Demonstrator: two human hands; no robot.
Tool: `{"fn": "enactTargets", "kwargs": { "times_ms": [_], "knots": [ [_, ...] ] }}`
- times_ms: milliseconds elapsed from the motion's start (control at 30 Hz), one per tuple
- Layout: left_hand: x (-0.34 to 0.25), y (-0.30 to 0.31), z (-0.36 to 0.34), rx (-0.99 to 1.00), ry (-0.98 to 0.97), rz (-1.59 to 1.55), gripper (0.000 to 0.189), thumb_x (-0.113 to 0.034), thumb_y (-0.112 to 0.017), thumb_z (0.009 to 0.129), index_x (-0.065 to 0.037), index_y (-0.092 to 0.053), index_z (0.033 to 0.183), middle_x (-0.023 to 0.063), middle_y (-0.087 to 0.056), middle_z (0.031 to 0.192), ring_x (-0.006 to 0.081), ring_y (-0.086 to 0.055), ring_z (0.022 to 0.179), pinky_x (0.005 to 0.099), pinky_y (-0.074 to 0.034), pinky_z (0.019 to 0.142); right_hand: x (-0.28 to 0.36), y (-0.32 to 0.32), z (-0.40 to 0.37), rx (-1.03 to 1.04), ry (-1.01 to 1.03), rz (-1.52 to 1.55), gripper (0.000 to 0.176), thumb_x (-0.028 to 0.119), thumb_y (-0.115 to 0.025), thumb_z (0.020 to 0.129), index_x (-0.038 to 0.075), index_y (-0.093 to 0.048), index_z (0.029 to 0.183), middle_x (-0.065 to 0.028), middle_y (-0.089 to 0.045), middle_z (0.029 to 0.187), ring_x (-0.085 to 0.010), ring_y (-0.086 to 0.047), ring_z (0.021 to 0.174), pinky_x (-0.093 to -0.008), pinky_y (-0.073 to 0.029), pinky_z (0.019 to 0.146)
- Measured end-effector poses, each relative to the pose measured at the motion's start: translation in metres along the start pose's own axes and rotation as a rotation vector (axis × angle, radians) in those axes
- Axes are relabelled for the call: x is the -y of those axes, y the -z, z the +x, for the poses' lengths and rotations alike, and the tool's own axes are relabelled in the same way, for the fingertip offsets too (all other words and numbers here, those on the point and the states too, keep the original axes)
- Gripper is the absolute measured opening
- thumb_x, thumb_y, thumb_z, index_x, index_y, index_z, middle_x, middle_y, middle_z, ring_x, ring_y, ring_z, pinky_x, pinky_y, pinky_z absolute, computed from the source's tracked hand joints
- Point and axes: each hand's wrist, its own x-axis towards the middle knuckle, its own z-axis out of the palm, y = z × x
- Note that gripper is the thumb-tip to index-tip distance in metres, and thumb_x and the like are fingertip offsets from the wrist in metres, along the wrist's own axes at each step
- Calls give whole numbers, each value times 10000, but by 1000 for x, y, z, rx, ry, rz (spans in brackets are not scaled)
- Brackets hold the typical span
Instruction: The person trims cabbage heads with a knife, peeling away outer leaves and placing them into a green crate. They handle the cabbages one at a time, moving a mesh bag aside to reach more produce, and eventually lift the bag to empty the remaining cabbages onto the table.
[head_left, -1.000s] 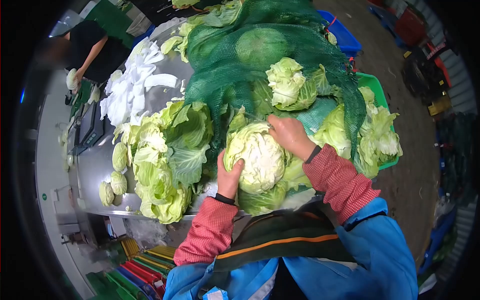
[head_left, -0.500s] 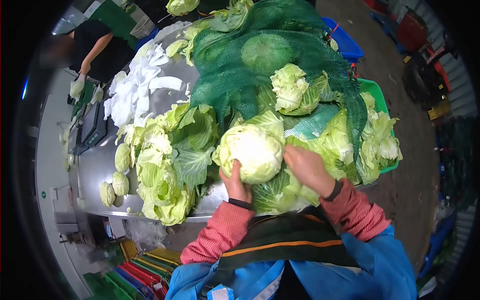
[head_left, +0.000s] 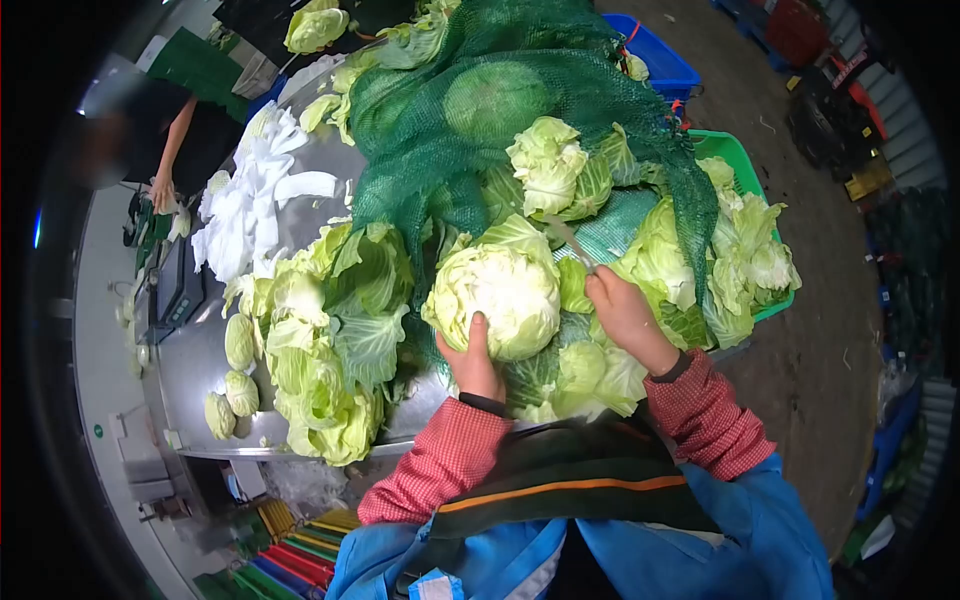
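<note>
A pale, partly stripped cabbage (head_left: 495,298) rests in front of me among loose leaves. My left hand (head_left: 473,365) grips its near left side, the thumb pressed on top. To the right, my right hand (head_left: 628,318) is closed around a knife (head_left: 572,242), whose blade points up and away, apart from the cabbage. A green leaf piece (head_left: 573,286) lies between the cabbage and that hand. Under the right forearm are trimmed outer leaves (head_left: 590,375). Just beyond sits another cabbage (head_left: 550,165) with ragged leaves, beside the green mesh sack (head_left: 420,180).
Piled leaves (head_left: 335,350) cover the metal table (head_left: 300,425) on the left, near small netted cabbages (head_left: 240,392) and white foam nets (head_left: 250,205). A scale (head_left: 178,285) stands farther left. A green crate (head_left: 722,150) holds leaves at right. Another person's hand (head_left: 162,192) is at far left.
My right hand has moved slightly away from the cabbage, and the knife blade now shows. More pale leaves lie below it. The view has shifted a little; the other person's arm moved.
</note>
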Motion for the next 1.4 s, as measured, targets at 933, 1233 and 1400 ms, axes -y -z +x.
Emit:
{"fn": "enactTargets", "kwargs": {
  "times_ms": [933,1233,1400],
  "knots": [
    [-66,18,28,512,135,-457,628,-283,-624,930,-46,-350,1444,152,-499,1395,301,-517,1258,465,-452,1047,-14,23,83,-126,22,-51,510,404,-606,910,64,-496,1274,-169,-681,968,-342,-663,805,-440,-507,686],
    [-120,13,21,801,-66,51,927,-671,-619,808,-143,-202,1445,203,-402,1451,356,-456,1305,493,-424,1061,36,17,51,330,-278,1407,643,450,-472,1011,70,-282,1493,-84,-623,1049,-146,-619,772,-284,-544,688],
    [-79,1,41,505,72,234,838,-88,-776,788,-22,-268,1451,170,-505,1328,262,-553,1168,370,-474,978,36,16,55,272,18,388,379,376,-469,1006,51,-525,1193,-101,-660,933,-263,-644,836,-396,-500,754]
  ]
}}
